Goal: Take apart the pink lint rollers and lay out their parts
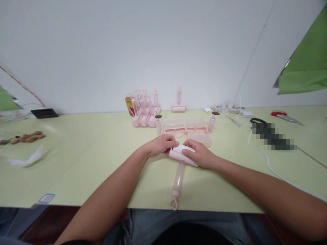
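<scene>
Both hands meet over a pink lint roller point(178, 178) lying on the pale yellow table point(84, 160), its translucent handle pointing toward me and ending in a heart-shaped loop. My left hand point(160, 145) pinches the left end of the roller's head, where the white roll shows. My right hand point(200, 154) grips the head from the right, its fingers wrapped over the white roll and pink frame.
Behind the hands lie pink roller covers point(185, 126) and loose handles, a group of assembled pink rollers point(145, 112), one upright roller point(178, 102) and a bottle point(129, 103). Right: white cable point(265, 158), power strip, red scissors point(283, 115). Left: white scrap point(25, 160), brown objects.
</scene>
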Available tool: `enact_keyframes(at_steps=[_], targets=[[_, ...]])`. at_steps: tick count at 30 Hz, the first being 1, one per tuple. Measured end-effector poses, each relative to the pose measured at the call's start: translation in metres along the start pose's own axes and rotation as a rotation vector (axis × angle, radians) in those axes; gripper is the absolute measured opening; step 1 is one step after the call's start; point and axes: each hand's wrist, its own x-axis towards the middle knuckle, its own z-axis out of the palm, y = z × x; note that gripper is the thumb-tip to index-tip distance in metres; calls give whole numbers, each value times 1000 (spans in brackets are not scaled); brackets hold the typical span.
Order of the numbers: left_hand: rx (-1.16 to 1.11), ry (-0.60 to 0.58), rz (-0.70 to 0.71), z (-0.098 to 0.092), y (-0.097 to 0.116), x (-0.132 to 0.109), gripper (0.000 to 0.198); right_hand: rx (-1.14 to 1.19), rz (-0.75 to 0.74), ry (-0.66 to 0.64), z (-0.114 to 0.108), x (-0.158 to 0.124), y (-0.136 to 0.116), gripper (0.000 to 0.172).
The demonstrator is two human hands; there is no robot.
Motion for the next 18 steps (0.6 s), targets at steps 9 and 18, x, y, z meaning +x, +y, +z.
enact_keyframes(at_steps=[9, 18], targets=[[134, 18, -16, -2, 7, -4, 44, -11, -43, 26, 7, 0, -4, 34], [205, 243, -129, 9, 5, 3, 31, -25, -9, 72, 17, 1, -9, 31]])
